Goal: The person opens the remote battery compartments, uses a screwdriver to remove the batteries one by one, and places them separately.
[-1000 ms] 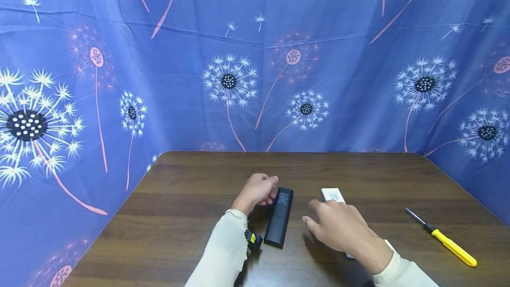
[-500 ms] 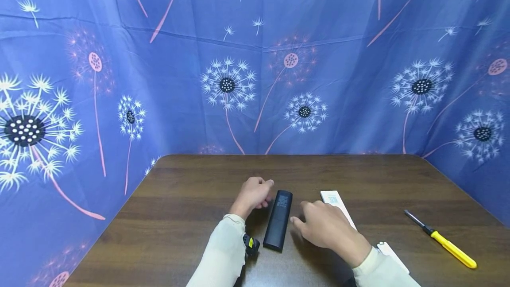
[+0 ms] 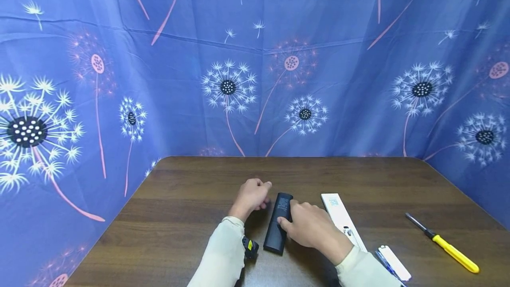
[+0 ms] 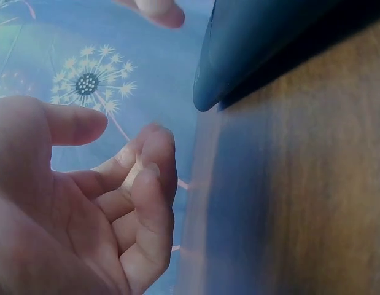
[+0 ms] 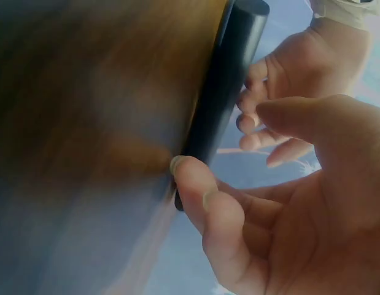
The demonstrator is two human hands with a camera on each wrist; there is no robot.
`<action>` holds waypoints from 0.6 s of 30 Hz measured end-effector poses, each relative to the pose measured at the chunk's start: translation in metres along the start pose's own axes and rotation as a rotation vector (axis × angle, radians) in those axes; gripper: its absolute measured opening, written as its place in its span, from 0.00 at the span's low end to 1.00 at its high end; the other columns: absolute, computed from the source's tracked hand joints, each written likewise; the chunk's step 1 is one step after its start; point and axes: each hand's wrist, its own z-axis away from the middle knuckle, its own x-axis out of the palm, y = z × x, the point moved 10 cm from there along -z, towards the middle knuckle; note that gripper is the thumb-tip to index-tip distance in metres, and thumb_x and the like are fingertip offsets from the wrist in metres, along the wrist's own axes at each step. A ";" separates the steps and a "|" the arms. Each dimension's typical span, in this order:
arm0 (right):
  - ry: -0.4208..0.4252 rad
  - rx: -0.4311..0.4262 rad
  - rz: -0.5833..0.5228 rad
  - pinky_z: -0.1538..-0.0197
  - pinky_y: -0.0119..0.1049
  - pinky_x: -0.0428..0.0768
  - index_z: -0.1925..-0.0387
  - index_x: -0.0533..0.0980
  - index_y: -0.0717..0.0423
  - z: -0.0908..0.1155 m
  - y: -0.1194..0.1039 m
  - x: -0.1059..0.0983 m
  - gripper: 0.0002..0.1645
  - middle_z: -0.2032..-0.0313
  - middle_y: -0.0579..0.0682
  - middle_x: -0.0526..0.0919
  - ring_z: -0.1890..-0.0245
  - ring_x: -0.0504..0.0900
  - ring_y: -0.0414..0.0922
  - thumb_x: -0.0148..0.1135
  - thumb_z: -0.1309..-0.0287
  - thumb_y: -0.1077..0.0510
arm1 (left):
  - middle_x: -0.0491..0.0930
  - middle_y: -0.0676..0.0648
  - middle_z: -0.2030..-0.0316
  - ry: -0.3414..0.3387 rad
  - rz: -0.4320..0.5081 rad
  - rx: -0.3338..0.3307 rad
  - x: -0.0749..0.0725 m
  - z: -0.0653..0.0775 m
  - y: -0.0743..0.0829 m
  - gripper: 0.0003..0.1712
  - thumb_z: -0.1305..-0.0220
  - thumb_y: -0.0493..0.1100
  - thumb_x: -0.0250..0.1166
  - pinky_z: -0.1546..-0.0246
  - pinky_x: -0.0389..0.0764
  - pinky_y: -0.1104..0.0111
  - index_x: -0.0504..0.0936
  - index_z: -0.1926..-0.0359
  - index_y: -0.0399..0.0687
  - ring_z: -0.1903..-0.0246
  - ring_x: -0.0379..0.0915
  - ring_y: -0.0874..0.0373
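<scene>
A black remote control [image 3: 278,229] lies on the table, its back with a printed label facing up. At its right side is my right hand [image 3: 312,227], thumb over the remote's back and fingertips by its right edge. In the right wrist view the fingers [image 5: 220,215] are bent next to the remote, and no firm grip shows. My left hand [image 3: 251,197] rests left of the remote's far end with loosely curled fingers and nothing in them. The left wrist view shows a gap between that hand [image 4: 110,190] and the remote [image 4: 257,49].
Right of my right hand lies a long white case [image 3: 338,214] with a QR code and a small opening. Nearer are a small white cover [image 3: 394,262] and a thin bluish item [image 3: 384,264]. A yellow-handled screwdriver [image 3: 450,249] lies further right. A blue curtain [image 3: 255,101] stands behind the table.
My right hand has moved left from over the white case to the black remote, uncovering the case, the small cover and the bluish item. My left hand has hardly moved.
</scene>
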 end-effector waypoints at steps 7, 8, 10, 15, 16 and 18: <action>-0.013 0.028 -0.009 0.76 0.43 0.72 0.40 0.70 0.74 -0.010 -0.006 0.008 0.43 0.71 0.56 0.79 0.78 0.75 0.46 0.63 0.36 0.39 | 0.82 0.44 0.76 -0.004 0.006 0.003 0.001 -0.001 -0.005 0.20 0.27 0.51 0.57 0.81 0.75 0.69 0.80 0.64 0.37 0.81 0.77 0.57; -0.015 0.030 -0.013 0.76 0.43 0.72 0.40 0.70 0.74 -0.011 -0.007 0.009 0.43 0.71 0.57 0.79 0.78 0.75 0.46 0.63 0.36 0.39 | 0.82 0.45 0.77 -0.007 0.008 -0.001 0.002 -0.002 -0.006 0.20 0.26 0.51 0.57 0.80 0.75 0.68 0.80 0.64 0.36 0.81 0.76 0.57; -0.023 0.028 -0.016 0.76 0.43 0.73 0.41 0.70 0.74 -0.012 -0.009 0.011 0.43 0.70 0.58 0.80 0.80 0.75 0.46 0.63 0.35 0.38 | 0.82 0.45 0.77 -0.019 0.026 -0.011 0.002 -0.002 -0.008 0.20 0.26 0.50 0.56 0.80 0.75 0.68 0.81 0.63 0.36 0.81 0.76 0.57; -0.065 0.037 -0.063 0.81 0.41 0.74 0.43 0.70 0.75 -0.014 -0.015 0.016 0.42 0.67 0.63 0.81 0.90 0.74 0.45 0.63 0.35 0.38 | 0.82 0.44 0.74 -0.061 0.101 -0.035 0.006 0.000 -0.008 0.20 0.25 0.50 0.56 0.78 0.76 0.67 0.81 0.60 0.36 0.79 0.77 0.56; -0.074 0.041 -0.067 0.81 0.41 0.74 0.43 0.69 0.76 -0.014 -0.016 0.017 0.43 0.66 0.64 0.81 0.92 0.74 0.45 0.63 0.36 0.38 | 0.82 0.44 0.74 -0.059 0.088 -0.033 0.006 0.000 -0.007 0.20 0.25 0.51 0.56 0.77 0.76 0.67 0.81 0.61 0.37 0.78 0.77 0.56; -0.072 0.042 -0.051 0.80 0.42 0.75 0.44 0.69 0.77 -0.016 -0.018 0.018 0.45 0.65 0.66 0.81 0.90 0.76 0.46 0.64 0.36 0.37 | 0.82 0.45 0.74 -0.040 0.029 -0.019 0.004 0.001 -0.002 0.19 0.26 0.52 0.56 0.77 0.75 0.67 0.80 0.63 0.40 0.78 0.78 0.56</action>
